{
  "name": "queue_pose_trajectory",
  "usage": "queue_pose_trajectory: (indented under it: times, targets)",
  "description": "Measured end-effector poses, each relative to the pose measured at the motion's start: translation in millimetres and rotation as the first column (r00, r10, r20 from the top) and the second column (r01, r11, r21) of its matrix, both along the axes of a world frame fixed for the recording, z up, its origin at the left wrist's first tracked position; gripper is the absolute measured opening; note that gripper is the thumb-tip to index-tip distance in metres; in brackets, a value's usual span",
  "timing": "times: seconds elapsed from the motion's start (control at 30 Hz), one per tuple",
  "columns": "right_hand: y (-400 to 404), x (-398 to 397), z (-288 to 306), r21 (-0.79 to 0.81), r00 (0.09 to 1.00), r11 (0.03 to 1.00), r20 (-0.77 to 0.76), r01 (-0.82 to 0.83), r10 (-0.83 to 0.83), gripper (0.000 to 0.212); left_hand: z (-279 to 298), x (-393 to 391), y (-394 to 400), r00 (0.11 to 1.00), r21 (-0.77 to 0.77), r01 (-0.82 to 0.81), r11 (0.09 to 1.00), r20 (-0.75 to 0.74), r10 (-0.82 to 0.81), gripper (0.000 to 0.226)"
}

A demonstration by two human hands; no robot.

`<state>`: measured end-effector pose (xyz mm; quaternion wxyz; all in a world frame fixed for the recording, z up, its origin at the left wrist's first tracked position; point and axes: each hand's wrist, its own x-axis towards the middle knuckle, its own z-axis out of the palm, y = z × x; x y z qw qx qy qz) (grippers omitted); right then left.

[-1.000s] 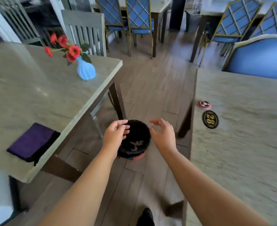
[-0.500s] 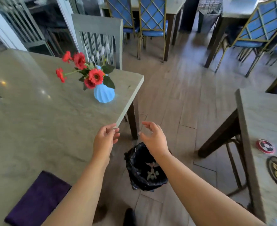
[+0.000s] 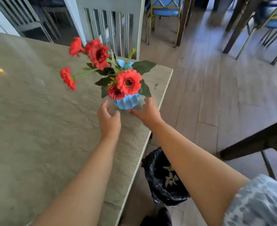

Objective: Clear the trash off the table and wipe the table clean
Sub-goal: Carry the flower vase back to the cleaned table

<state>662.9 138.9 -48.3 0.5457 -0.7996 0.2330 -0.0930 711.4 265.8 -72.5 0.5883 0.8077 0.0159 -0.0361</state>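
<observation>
A grey stone-look table (image 3: 36,128) fills the left of the view. Near its right edge stands a ribbed blue vase (image 3: 127,101) with red flowers (image 3: 128,82). My left hand (image 3: 109,119) is open just left of the vase's base. My right hand (image 3: 148,111) is open at the vase's right side, fingers spread close to it; whether they touch it I cannot tell. On the floor beside the table stands a bin with a black bag (image 3: 164,178) that holds pale crumpled scraps.
A grey slatted chair (image 3: 111,25) stands behind the table's far end. Blue chairs with gold frames (image 3: 164,12) and dark tables stand across the wooden floor. A dark table edge (image 3: 255,141) juts in at the right.
The view swung from the bin on the floor up to the table. Both hands rose from above the bin and reached forward to either side of the vase. The purple cloth left the view.
</observation>
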Motion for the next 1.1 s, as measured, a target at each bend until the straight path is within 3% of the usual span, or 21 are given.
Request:
queue_pose_trajectory:
  times: [0.1, 0.17, 0.33, 0.47, 0.6, 0.83, 1.0, 1.1]
  targets:
    - [-4.2, 27.0, -1.6, 0.030, 0.998, 0.998, -0.042, -0.049, 0.050, 0.021, -6.1, 15.0, -5.5, 0.999, 0.045, 0.039, 0.998, 0.008, -0.039, 0.054]
    - [-7.4, 35.2, -6.4, 0.038, 0.996, 0.999, -0.083, -0.029, 0.032, 0.011, -6.6, 15.7, -8.9, 0.996, -0.010, 0.092, 0.996, -0.006, -0.093, 0.045]
    - [-6.4, 34.4, -16.8, 0.037, 1.000, 0.999, -0.001, 0.012, -0.012, 0.057, -3.4, 13.6, -11.8, 0.994, -0.141, 0.108, 0.984, -0.011, -0.111, 0.037]
    - [-15.5, 6.1, -4.7, 0.033, 0.997, 0.997, 0.026, 0.066, -0.067, 0.033, 9.3, -3.6, -16.9, 0.989, -0.130, 0.149, 0.980, 0.010, -0.149, 0.038]
    - [-28.4, -34.6, 14.1, -0.060, 0.987, 0.986, 0.034, 0.158, -0.156, 0.060, 31.1, -37.2, -35.3, 0.977, -0.165, 0.208, 0.964, -0.013, -0.213, 0.046]
    - [-76.2, -148.9, 42.3, -0.086, 0.919, 0.915, 0.008, 0.394, -0.395, 0.064, 73.7, -132.6, -86.6, 0.888, -0.284, 0.417, 0.864, -0.076, -0.453, 0.047]
    - [-108.5, -257.6, 62.1, -0.111, 0.828, 0.822, 0.025, 0.559, -0.560, 0.065, 91.6, -216.7, -132.0, 0.787, -0.287, 0.547, 0.786, -0.144, -0.600, 0.047]
    - [-122.3, -333.0, 72.3, -0.124, 0.756, 0.747, 0.045, 0.653, -0.653, 0.059, 100.4, -281.1, -157.8, 0.704, -0.364, 0.613, 0.701, -0.150, -0.694, 0.043]
